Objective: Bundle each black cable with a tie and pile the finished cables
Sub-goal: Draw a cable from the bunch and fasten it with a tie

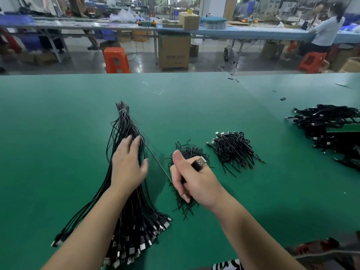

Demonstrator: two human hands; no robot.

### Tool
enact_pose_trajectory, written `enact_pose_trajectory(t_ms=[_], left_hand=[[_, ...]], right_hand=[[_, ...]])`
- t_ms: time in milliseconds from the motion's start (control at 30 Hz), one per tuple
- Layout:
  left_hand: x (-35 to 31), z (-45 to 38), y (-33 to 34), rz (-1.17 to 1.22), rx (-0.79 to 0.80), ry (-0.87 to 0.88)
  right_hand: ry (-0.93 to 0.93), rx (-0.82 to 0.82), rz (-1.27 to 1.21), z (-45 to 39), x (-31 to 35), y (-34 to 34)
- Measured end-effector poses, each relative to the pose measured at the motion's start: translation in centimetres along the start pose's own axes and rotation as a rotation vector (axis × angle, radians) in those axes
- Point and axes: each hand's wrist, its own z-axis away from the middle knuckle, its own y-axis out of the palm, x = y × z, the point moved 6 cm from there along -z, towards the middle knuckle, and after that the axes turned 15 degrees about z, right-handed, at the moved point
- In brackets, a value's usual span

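Left hand flat, fingers straight, pressing cable bunch; right hand grips one cable, plug jutting out; ties behind.

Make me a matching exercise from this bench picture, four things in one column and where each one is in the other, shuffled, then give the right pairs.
Things:
1. USB plug
2. Big cable bunch
3. Loose ties
4. Small bundled pile

Places:
A. Under the left hand
B. On the green table, right of the ties
C. Gripped in the right hand
D. Heaped beneath the right hand

Pairs: 1-C, 2-A, 3-D, 4-B
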Motion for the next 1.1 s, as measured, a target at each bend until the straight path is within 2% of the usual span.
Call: enact_pose_trajectory(t_ms=[67,100,167,233,300,400,467,567,600,667,767,833,1100], left_hand=[[-4.3,0.0,-0.4,0.027,0.076,0.300],[-5.6,-0.1,-0.3,0.032,0.143,0.353],[-6.6,-0.1,0.0,0.070,0.270,0.290],[-6.7,0.4,0.0,0.137,0.306,0.162],[-6.6,1.3,0.4,0.178,0.345,0.037],[-6.9,2.8,1.5,0.200,0.509,-0.085],[-7.3,3.9,2.1,0.155,0.680,-0.152],[-7.5,5.7,2.2,-0.176,0.968,-0.136],[-7.5,6.0,1.7,-0.237,1.018,-0.130],[-9.0,5.4,0.0,-0.126,0.995,-0.056],[-13.0,3.0,-3.5,0.514,0.754,0.039],[-13.7,1.8,-4.8,0.820,0.630,-0.067],[-12.9,2.5,-3.9,0.881,0.669,-0.213]], right_hand=[[-0.004,0.068,-0.040,0.0,0.1,0.4],[-0.005,0.077,-0.086,-0.1,0.2,0.3],[-0.011,0.044,-0.235,-0.4,0.4,-0.4],[-0.051,-0.024,-0.375,-0.8,0.7,-2.0],[-0.079,-0.099,-0.460,-1.2,0.9,-3.8],[-0.022,-0.242,-0.547,-2.1,0.0,-6.0],[0.046,-0.331,-0.480,-2.3,-1.0,-7.0],[0.166,-0.370,-0.202,-2.1,-2.6,-7.4],[0.198,-0.355,-0.137,-2.1,-3.1,-7.1],[0.213,-0.272,-0.152,-2.1,-3.9,-5.5],[0.240,-0.101,-0.275,-1.8,-4.4,-2.3],[0.265,-0.030,-0.324,-1.7,-4.5,-0.6],[0.262,0.046,-0.490,-1.5,-3.8,2.1]])
